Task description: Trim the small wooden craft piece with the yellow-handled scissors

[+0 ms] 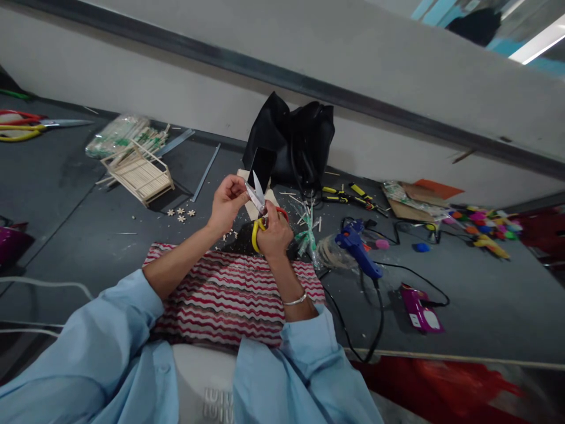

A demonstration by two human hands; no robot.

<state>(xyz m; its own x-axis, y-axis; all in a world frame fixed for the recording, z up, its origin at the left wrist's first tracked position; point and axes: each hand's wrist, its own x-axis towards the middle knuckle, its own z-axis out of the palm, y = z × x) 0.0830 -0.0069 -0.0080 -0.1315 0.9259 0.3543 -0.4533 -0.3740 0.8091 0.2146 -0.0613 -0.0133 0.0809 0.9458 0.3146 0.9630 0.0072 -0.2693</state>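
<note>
My right hand is closed round the yellow and red handles of a pair of scissors, whose blades stand apart and point up and away from me. My left hand is closed in a pinch beside the blades; what its fingertips hold is too small to make out. Beneath both hands lies a striped red and white cloth. A dark phone leans behind the blades. To the left, several small wooden flower-shaped pieces lie near a little stick-built rack.
A black bag stands against the wall. On the right are yellow-black pliers, a blue glue gun with its cord, a purple device and coloured pompoms. At far left lie other scissors and bagged sticks.
</note>
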